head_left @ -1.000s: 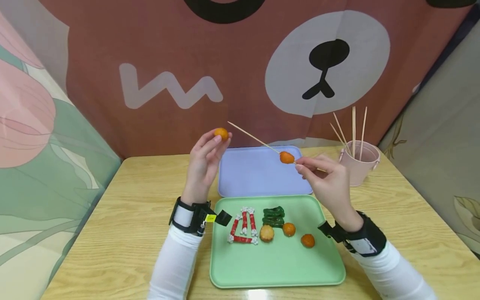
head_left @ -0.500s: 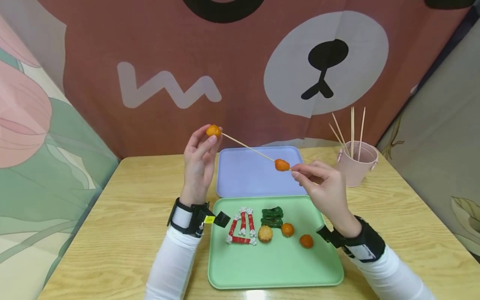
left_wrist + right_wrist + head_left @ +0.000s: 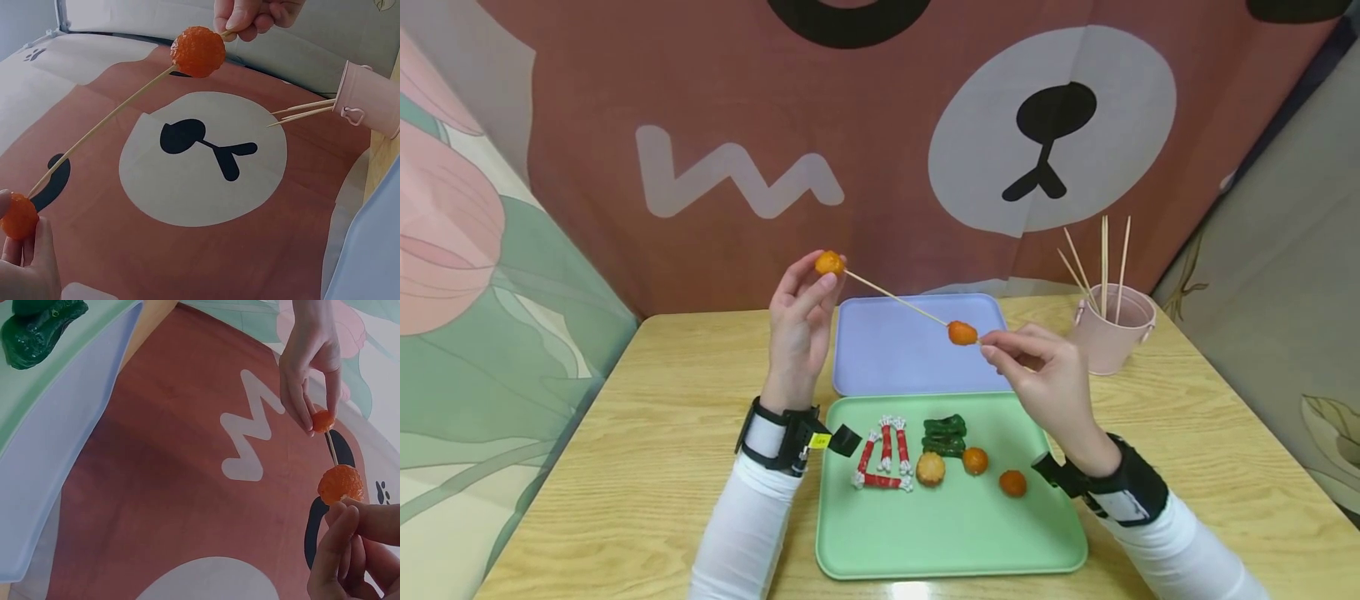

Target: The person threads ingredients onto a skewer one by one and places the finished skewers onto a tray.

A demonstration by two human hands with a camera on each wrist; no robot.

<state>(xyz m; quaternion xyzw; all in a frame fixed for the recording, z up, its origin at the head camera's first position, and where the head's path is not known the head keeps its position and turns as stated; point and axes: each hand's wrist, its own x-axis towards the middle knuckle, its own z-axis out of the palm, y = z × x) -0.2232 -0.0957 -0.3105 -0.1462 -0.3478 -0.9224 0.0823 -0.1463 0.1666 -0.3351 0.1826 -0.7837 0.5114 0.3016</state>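
Observation:
My left hand (image 3: 801, 333) pinches an orange ball (image 3: 829, 263) between thumb and fingers, above the back of the table. From the right, my right hand (image 3: 1045, 375) pinches the short end of a wooden skewer (image 3: 895, 297). A second orange ball (image 3: 962, 333) is threaded on that skewer close to my right fingertips. In the left wrist view the skewer's far tip meets the ball (image 3: 20, 216) in my left hand; how deep it goes in is hidden. The right wrist view shows both balls in line along the stick, the threaded one (image 3: 340, 484) nearer.
On a green tray (image 3: 947, 533) lie red-and-white sticks (image 3: 886, 481), dark green pieces (image 3: 945, 435), a yellowish ball (image 3: 930, 469) and two orange balls (image 3: 1012, 482). Behind it is a lilac tray (image 3: 917, 358). A pink bucket (image 3: 1108, 333) with several skewers stands at the right.
The skewer's tip, apart from the left hand's ball a second ago, now meets it. My left hand shifted slightly left; the right hand moved left and down with the skewer.

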